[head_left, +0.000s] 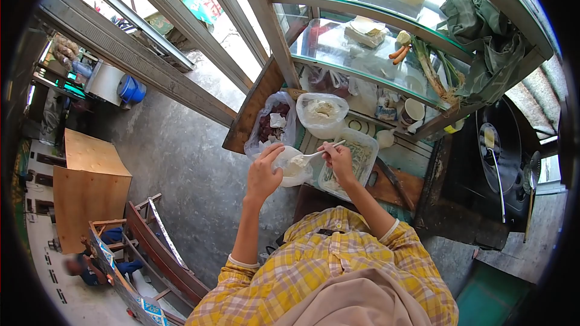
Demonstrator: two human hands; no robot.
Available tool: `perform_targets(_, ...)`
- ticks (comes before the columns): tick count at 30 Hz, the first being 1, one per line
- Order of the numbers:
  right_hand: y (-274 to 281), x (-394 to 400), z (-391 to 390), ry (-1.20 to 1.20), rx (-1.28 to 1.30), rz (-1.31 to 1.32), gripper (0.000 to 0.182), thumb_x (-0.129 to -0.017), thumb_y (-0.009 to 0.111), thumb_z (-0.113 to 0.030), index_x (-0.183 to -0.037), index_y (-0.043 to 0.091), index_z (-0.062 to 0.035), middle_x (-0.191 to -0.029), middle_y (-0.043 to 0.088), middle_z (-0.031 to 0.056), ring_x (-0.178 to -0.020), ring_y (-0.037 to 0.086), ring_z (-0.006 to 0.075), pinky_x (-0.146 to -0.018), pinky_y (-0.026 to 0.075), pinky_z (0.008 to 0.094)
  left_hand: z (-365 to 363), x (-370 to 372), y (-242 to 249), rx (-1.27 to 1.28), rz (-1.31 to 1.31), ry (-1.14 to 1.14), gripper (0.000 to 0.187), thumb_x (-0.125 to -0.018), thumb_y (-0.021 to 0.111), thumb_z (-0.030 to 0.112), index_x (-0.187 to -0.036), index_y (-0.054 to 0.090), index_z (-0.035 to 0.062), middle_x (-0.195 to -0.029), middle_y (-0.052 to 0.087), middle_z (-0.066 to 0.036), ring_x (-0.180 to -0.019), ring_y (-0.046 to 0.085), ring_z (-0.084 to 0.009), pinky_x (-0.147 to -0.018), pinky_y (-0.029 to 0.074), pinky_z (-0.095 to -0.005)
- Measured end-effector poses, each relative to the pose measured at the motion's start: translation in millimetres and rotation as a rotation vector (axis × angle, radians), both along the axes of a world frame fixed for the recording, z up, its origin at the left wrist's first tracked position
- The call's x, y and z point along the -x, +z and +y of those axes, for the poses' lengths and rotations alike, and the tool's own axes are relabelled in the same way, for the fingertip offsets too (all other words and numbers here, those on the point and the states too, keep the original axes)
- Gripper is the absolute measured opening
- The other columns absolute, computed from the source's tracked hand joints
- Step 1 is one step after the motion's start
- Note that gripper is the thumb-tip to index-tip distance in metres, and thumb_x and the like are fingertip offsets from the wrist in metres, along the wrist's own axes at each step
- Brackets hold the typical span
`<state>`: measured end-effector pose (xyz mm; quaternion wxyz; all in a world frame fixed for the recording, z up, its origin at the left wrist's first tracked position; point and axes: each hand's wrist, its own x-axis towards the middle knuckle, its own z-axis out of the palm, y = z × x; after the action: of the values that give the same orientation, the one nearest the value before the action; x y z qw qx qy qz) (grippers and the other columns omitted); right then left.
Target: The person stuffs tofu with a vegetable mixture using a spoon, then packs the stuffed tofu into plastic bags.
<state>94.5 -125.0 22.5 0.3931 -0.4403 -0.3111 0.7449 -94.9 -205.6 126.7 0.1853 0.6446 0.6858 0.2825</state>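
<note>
In my right hand (339,162) is a white spoon (316,155), its handle pinched between the fingers and its bowl carrying some pale powder or paste. The bowl end is over a small clear plastic bag (296,175) with pale contents. My left hand (264,172) grips the left edge of this bag, though some fingertips are hidden. Just right of it, under my right hand, is a rectangular plastic container (364,148) with a pale mixture and green bits. Behind stands an open bag of white flour-like powder (322,111).
A bag of dark red pieces (272,122) sits at the counter's left edge. To the right are a knife (396,182) on a wooden board (386,192), and a black wok (498,139) with a spatula. A glass shelf (362,48) holding carrots and leeks overhangs the back.
</note>
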Motion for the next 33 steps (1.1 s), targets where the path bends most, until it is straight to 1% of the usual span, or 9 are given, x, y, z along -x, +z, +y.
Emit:
perform_targets(7,-3,-49,-6,-0.17,-0.028,-0.065,0.026,-0.092,0.058,-0.022,-0.081,0.067,-0.0006,-0.06,0.053,-0.0038,-0.046,0.038,0.0017,-0.043,0.028,0.0195,-1,4,-15,0.025,0.03,0.069,0.046,-0.068,0.052,0.001,-0.113,0.061,0.0036,-0.125,0.058,-0.004,-0.104,0.059,-0.0302,-0.088,0.048,-0.0382)
perform_targets(12,-21,-79,-30,-0.242,-0.15,-0.307,0.026,-0.092,0.059,-0.022,-0.081,0.068,0.0005,-0.06,0.056,-0.0011,-0.049,0.045,0.0041,-0.044,0.03,0.021,-1,6,-16,0.033,0.008,0.102,0.045,-0.068,0.051,0.0,-0.112,0.061,0.0023,-0.123,0.058,-0.005,-0.104,0.059,-0.0308,-0.09,0.047,-0.0381)
perform_targets(14,-36,-85,-38,-0.227,-0.273,-0.474,0.025,-0.091,0.059,-0.02,-0.081,0.068,0.0007,-0.06,0.057,-0.0008,-0.048,0.044,0.0042,-0.044,0.031,0.0214,1,4,-11,0.051,-0.041,0.116,0.045,-0.067,0.051,-0.003,-0.111,0.062,0.0,-0.121,0.06,-0.009,-0.108,0.058,-0.0315,-0.095,0.044,-0.0376)
perform_targets(15,-33,-84,-41,-0.219,-0.335,-0.557,0.024,-0.091,0.059,-0.019,-0.082,0.068,0.0007,-0.06,0.057,-0.0006,-0.048,0.043,0.0043,-0.044,0.031,0.0217,1,4,-13,0.038,-0.018,0.106,0.045,-0.068,0.051,-0.001,-0.111,0.062,0.001,-0.122,0.059,-0.008,-0.106,0.058,-0.0313,-0.092,0.045,-0.0379)
perform_targets(17,-27,-85,-49,-0.17,-0.456,-0.672,0.023,-0.09,0.06,-0.018,-0.082,0.068,0.0015,-0.06,0.058,0.0027,-0.049,0.046,0.0068,-0.045,0.035,0.0244,2,7,-18,0.012,0.029,0.086,0.045,-0.068,0.052,0.001,-0.112,0.061,0.003,-0.124,0.058,-0.005,-0.102,0.06,-0.0307,-0.087,0.049,-0.0386)
perform_targets(21,-21,-86,-59,-0.036,-0.677,-0.763,0.02,-0.088,0.063,-0.017,-0.083,0.069,0.0014,-0.063,0.061,0.0096,-0.05,0.051,0.0146,-0.049,0.04,0.0298,3,6,-21,0.008,0.026,0.079,0.045,-0.068,0.052,0.001,-0.112,0.061,0.0032,-0.124,0.058,-0.005,-0.102,0.06,-0.0307,-0.086,0.049,-0.0386)
perform_targets(24,-16,-96,-58,0.227,-0.759,-0.841,0.017,-0.084,0.064,-0.016,-0.086,0.069,-0.0004,-0.075,0.065,0.0137,-0.062,0.06,0.0261,-0.059,0.046,0.0329,3,5,-20,0.005,0.028,0.075,0.045,-0.068,0.052,0.001,-0.112,0.06,0.0031,-0.124,0.058,-0.005,-0.102,0.06,-0.0306,-0.086,0.049,-0.0385)
perform_targets(30,-2,-104,-56,0.381,-1.009,-0.912,0.011,-0.081,0.066,-0.016,-0.083,0.071,-0.0067,-0.076,0.066,0.0088,-0.07,0.06,0.026,-0.062,0.049,0.0367,2,4,-19,0.002,0.037,0.072,0.045,-0.068,0.052,0.001,-0.112,0.06,0.003,-0.124,0.057,-0.005,-0.102,0.06,-0.0305,-0.086,0.049,-0.0383)
perform_targets(33,0,-104,-54,0.343,-0.997,-0.891,0.011,-0.081,0.067,-0.018,-0.082,0.072,-0.0083,-0.075,0.066,0.0071,-0.072,0.061,0.025,-0.061,0.049,0.0366,2,4,-20,-0.007,0.042,0.067,0.045,-0.068,0.051,0.001,-0.112,0.06,0.0033,-0.125,0.057,-0.005,-0.102,0.06,-0.0305,-0.086,0.049,-0.0383)
